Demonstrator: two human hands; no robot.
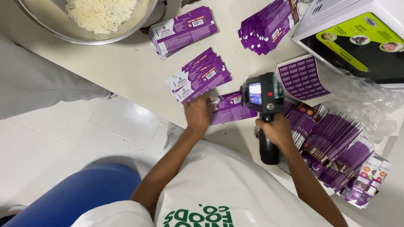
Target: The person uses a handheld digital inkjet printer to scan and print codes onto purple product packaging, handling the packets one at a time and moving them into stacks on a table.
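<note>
My right hand [277,131] grips the handle of a black handheld printer gun [263,94] with a small lit screen, held over a flat purple carton sleeve [231,109] on the white table [126,67]. My left hand [198,112] lies flat on the left end of that sleeve, fingers spread, right below a fanned stack of purple sleeves [198,75]. I wear a white apron.
More purple sleeve stacks lie at the back [182,31] and back right [267,25], with a long fanned row [336,145] at the right. A steel bowl of white shreds [90,19], a white box [357,38], crumpled clear plastic [362,98].
</note>
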